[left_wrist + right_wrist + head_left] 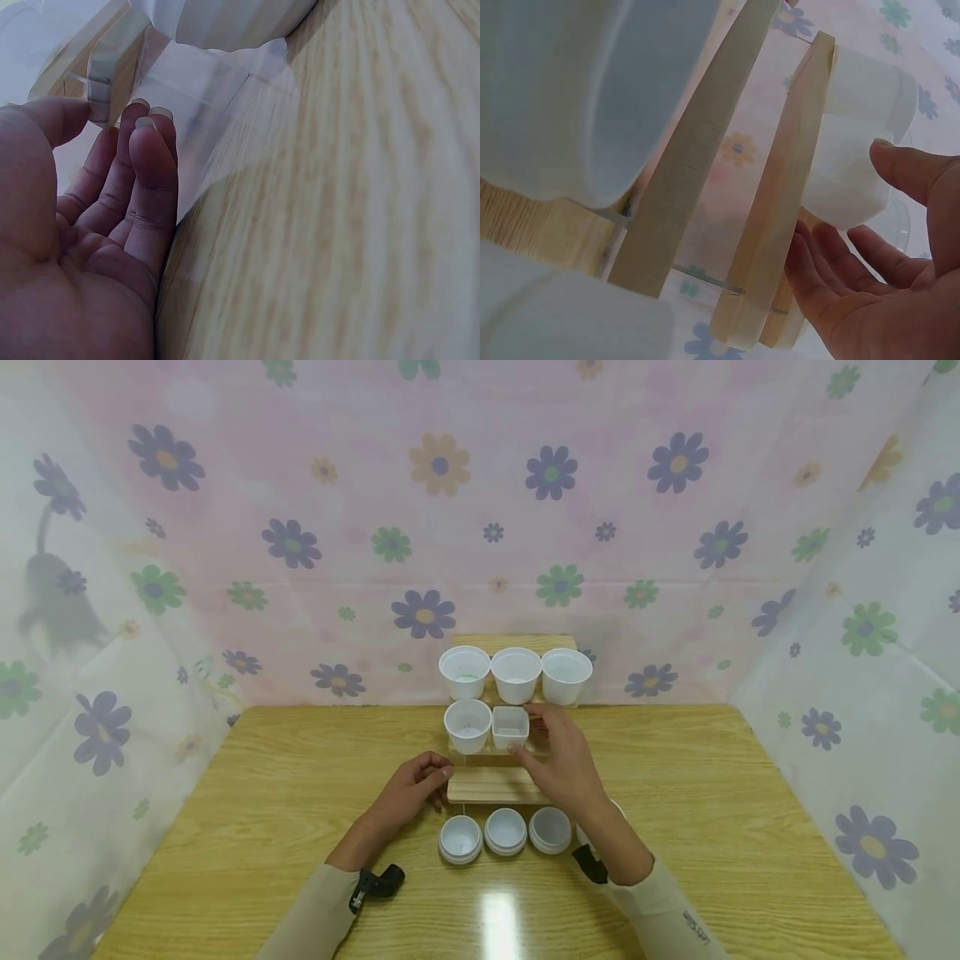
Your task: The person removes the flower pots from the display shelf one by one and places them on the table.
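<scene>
A tiered wooden stand (495, 785) with clear side panels stands in the middle of the table. On its middle tier, a small white square cup (511, 727) sits beside a round white cup (468, 727). My right hand (566, 764) holds the square cup, thumb at its front edge and fingers on its right side. The right wrist view shows the thumb against the cup (847, 169) and fingers beside the plank (780, 202). My left hand (411, 789) grips the left end of the lowest plank, thumb on the wood (112, 67) and curled fingers by the clear panel.
Three round white cups (516, 675) stand on the top tier. In front of the stand is a row of low white jars (506, 832); the right forearm partly hides the rightmost one. Flower-patterned cloth (480, 527) hangs behind and beside the wooden table (300, 777).
</scene>
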### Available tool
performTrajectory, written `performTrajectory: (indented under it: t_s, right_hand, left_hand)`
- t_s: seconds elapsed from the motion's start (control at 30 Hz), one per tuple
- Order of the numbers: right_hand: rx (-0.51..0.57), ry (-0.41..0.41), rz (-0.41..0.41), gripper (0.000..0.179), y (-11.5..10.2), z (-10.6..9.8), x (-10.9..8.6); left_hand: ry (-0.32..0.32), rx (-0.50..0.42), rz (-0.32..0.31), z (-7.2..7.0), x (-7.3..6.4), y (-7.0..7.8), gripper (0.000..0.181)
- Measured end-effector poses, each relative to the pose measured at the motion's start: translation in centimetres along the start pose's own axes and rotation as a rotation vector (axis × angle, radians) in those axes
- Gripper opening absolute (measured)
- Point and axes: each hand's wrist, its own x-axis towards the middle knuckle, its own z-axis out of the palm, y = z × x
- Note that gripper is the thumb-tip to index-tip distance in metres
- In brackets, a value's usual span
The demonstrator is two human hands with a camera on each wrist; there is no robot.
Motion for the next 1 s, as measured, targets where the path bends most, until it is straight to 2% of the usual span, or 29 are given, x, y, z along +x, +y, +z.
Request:
performTrajectory:
  t_s: [0.47,1.0]
  right_hand:
    - [0.008,-0.010,0.028,0.053,-0.01,0.13,0.02]
    - [0.007,-0.015,0.049,0.058,-0.03,-0.20,-0.08]
  left_hand:
    - [0.002,-0.001,-0.007,0.09,-0.09,0.33,0.029]
    - [0.005,-0.013,-0.017,0.11,-0.07,0.05,0.028]
